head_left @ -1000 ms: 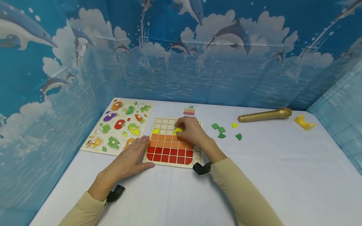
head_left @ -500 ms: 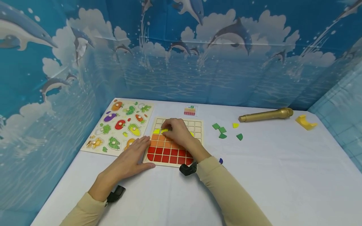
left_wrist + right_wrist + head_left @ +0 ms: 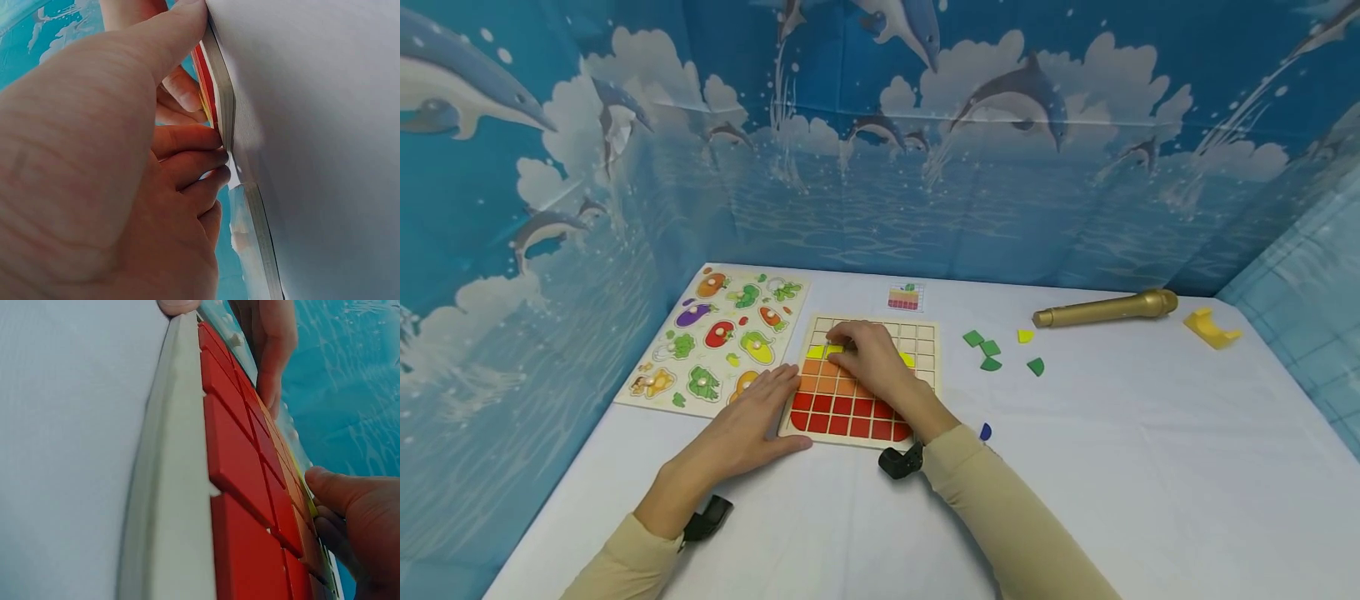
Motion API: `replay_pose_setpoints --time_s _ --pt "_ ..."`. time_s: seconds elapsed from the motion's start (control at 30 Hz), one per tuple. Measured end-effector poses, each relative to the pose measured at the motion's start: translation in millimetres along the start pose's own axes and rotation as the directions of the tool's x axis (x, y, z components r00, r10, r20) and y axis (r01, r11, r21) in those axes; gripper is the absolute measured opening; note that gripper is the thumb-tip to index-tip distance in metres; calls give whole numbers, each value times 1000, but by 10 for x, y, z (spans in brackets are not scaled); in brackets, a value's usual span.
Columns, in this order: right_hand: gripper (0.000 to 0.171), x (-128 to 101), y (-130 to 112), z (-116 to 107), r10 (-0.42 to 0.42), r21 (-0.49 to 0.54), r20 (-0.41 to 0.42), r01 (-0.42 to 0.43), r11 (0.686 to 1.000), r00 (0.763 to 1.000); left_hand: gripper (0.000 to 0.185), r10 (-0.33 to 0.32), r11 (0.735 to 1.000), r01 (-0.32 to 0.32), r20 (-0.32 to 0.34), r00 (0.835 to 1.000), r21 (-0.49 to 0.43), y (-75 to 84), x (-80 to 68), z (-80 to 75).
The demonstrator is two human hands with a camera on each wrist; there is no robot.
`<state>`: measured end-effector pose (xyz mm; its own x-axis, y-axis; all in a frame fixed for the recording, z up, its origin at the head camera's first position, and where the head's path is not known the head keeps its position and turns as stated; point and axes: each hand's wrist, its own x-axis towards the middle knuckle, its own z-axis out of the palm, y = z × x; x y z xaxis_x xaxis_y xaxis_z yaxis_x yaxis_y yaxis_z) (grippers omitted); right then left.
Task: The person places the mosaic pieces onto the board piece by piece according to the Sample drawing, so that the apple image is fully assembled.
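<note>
The wooden grid puzzle board [image 3: 925, 333] lay flat on the white table [image 3: 1150, 467], just right of a vegetable peg puzzle [image 3: 722, 333]. Its near rows held red tiles [image 3: 842, 410], with orange tiles [image 3: 823, 383] above them and a few yellow tiles [image 3: 814, 352] in the next row. The left hand [image 3: 748, 425] lay flat with fingers extended, pressing against the board's near left corner. The right hand [image 3: 868, 360] rested over the yellow row, fingertips bent down onto a yellow tile [image 3: 835, 350]; whether it pinched the tile could not be told. Loose green pieces [image 3: 988, 350] and a small yellow piece [image 3: 1024, 335] lay well right of the board, near a gold microphone [image 3: 1105, 307]
</note>
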<state>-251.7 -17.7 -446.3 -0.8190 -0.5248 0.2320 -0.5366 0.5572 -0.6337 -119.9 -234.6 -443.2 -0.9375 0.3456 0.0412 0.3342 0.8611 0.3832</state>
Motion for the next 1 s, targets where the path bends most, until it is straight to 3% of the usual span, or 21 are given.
replay_pose_setpoints --time_s 0.23,0.57,0.8,1.0 --pt "23 -79 39 -62 -40 -7 -37 40 999 998 94 14 1000 -14 -17 1000 8 0 -1 24" --pt "19 -267 236 -403 -54 -21 -39 53 998 998 95 -3 1000 3 -7 1000 18 5 7 17" --pt "20 -456 496 -764 3 -10 -106 -4 1000 994 94 -6 1000 6 -3 1000 4 -1 7 25" --pt "21 -674 804 -1083 86 -72 -212 -103 992 973 94 -1 1000 1 0 1000 -10 -4 4 20"
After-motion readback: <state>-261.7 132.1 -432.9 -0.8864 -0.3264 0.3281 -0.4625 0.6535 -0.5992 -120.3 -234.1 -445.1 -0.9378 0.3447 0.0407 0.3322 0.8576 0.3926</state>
